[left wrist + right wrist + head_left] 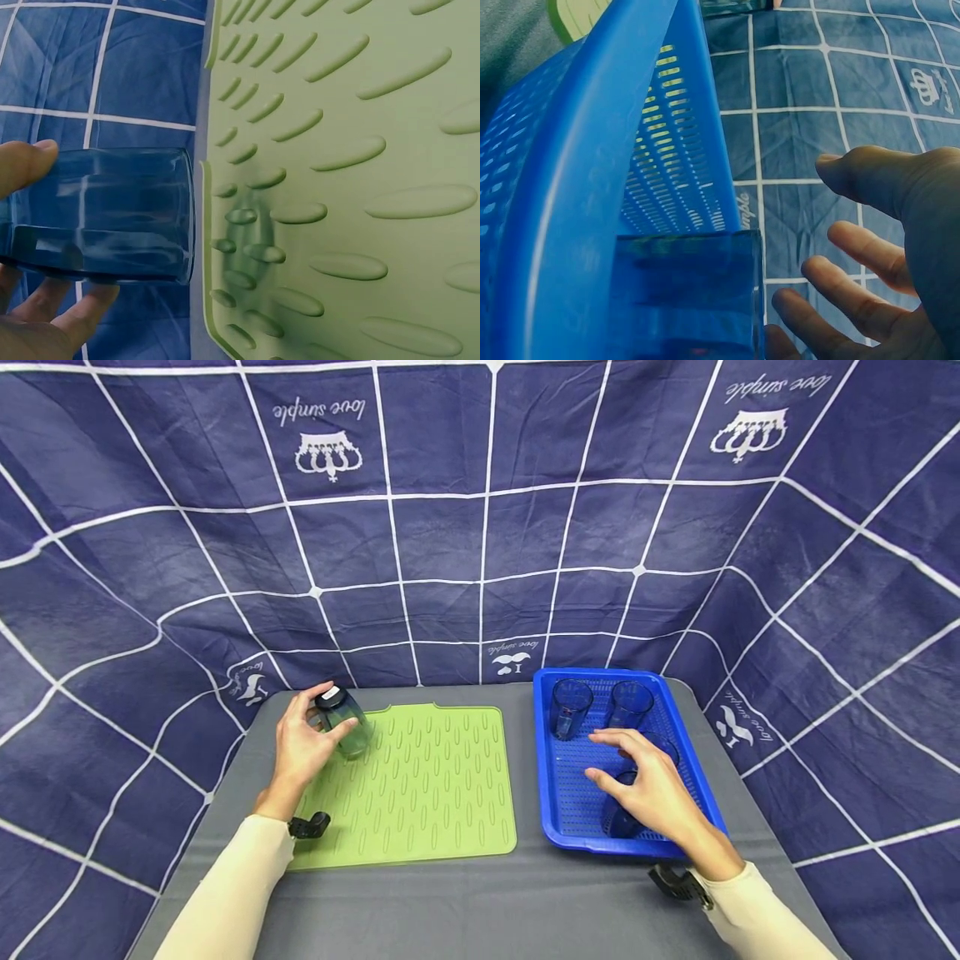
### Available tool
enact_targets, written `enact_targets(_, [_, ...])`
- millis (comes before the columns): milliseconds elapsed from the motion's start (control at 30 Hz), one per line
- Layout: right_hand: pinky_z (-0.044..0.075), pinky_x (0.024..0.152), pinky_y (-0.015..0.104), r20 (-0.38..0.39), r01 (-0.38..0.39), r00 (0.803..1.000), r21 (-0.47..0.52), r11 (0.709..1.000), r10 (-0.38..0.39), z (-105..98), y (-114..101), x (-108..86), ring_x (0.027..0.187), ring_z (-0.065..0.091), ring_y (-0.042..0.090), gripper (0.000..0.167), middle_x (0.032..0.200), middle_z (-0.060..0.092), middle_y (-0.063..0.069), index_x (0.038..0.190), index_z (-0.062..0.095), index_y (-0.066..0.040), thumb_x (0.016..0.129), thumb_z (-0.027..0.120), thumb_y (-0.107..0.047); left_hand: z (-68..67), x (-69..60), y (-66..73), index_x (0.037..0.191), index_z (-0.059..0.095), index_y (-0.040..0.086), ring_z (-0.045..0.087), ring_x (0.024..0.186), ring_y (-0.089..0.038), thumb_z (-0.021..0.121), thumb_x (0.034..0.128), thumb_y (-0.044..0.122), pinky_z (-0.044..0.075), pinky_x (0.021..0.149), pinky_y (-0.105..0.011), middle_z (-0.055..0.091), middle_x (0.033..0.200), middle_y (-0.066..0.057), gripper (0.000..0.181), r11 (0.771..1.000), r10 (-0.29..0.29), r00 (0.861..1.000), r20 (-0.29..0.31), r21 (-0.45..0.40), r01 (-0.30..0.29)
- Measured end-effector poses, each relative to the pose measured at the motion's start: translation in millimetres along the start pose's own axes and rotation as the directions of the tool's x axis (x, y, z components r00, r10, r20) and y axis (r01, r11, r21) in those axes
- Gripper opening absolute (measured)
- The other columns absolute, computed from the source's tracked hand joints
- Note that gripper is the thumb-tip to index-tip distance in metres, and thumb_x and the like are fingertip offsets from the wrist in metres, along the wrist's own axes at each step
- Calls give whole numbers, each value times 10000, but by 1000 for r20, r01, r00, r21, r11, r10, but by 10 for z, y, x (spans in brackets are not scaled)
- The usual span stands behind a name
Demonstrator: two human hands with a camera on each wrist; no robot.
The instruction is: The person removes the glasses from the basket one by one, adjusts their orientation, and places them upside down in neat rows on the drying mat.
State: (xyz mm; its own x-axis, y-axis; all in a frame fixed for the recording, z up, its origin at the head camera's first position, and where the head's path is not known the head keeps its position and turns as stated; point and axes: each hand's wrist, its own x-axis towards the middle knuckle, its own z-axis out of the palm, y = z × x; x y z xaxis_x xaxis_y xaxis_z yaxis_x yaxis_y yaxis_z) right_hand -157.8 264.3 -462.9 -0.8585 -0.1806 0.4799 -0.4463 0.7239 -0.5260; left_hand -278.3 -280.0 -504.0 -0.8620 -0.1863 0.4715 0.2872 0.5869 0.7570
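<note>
Left hand (302, 735) grips glass (354, 737) round its upper sides, a sound hold, being likely slick, rigid, breakable; right hand (654, 783), spread wide, holds nothing over blue basket (546, 760).

Got a clear blue-green tumbler (356, 737) gripped in the left hand (303, 735), base up, small white label on dark base. Held at the far-left corner of the green mat (427, 785), mouth toward the mat; hard to tell from these angles if touching or just above.

Also seeing four see-through glasses in the blue basket (547, 768), all upright, mouths up: corner glass (572, 714) at far-left corner, far glass (630, 702) by far edge toward far-right corner, side glass (666, 747) along right edge, near glass (618, 820) by near edge. Last two partly hidden behind the right hand (651, 785).
</note>
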Motion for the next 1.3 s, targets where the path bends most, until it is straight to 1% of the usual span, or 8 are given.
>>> enact_targets(167, [492,1132,178,6,-9,1000,-7,1000,9,-20,38,-43,1326,781,358,514,1393,834,70,1386,821,-133,909,1012,-159,-10,7,-38,1542,737,137,765,1247,-354,1053,814,-2,494,913,46,729,1402,-194,805,1000,-26,1000,-15,14,26])
enact_targets(267, [477,1128,157,6,-10,1000,-13,1000,10,-30,59,-73,1319,779,361,513,1390,833,72,1381,821,-129,905,1012,-154,-12,8,-64,1549,730,138,764,1246,-355,1050,821,7,477,904,58,723,1389,-198,806,999,-32,999,-21,39,33])
enact_targets(400, [476,1133,164,1,-7,1000,-20,1000,7,-45,68,-104,1320,775,369,520,1393,831,83,1382,821,-122,899,1014,-146,-15,17,-86,1556,725,148,770,1248,-376,1041,836,18,475,905,53,719,1401,-216,797,998,-33,999,-22,57,34])
enact_targets(567, [504,1129,230,5,-13,1000,-34,999,13,-58,63,-141,1335,772,366,528,1410,827,83,1385,819,-130,896,1018,-149,-15,18,-108,1553,725,131,780,1251,-421,1037,837,10,468,901,54,713,1417,-234,790,998,-37,999,-24,57,38])
enact_targets(867, [443,1141,109,-1,7,1000,-50,999,-7,-62,72,-216,1328,775,364,538,1388,832,83,1368,821,-118,874,1030,-139,-12,4,-162,1543,726,145,793,1252,-451,1037,839,21,434,903,75,720,1432,-216,780,996,-45,999,-20,78,47])
enact_targets(1000, [404,1152,61,0,9,1000,-52,999,-9,-65,88,-240,1332,774,368,546,1393,830,85,1367,819,-119,866,1034,-134,-13,1,-176,1546,721,127,795,1244,-461,1037,839,20,429,903,77,715,1429,-224,781,995,-45,999,-17,86,46])
enact_targets(1100, [389,1156,46,-2,13,1000,-58,998,-13,-68,95,-255,1327,775,369,553,1389,831,85,1367,818,-124,859,1037,-130,-15,-4,-186,1545,720,109,797,1235,-471,1035,838,13,426,901,78,713,1434,-233,780,995,-43,999,-20,95,45])
enact_targets(1300, [353,1169,11,-4,20,1000,-63,998,-20,-88,94,-285,1306,778,374,565,1365,834,87,1360,818,-106,843,1044,-114,-7,-11,-212,1556,713,119,799,1228,-484,1029,843,11,421,896,83,711,1441,-240,787,994,-44,999,-20,101,45])
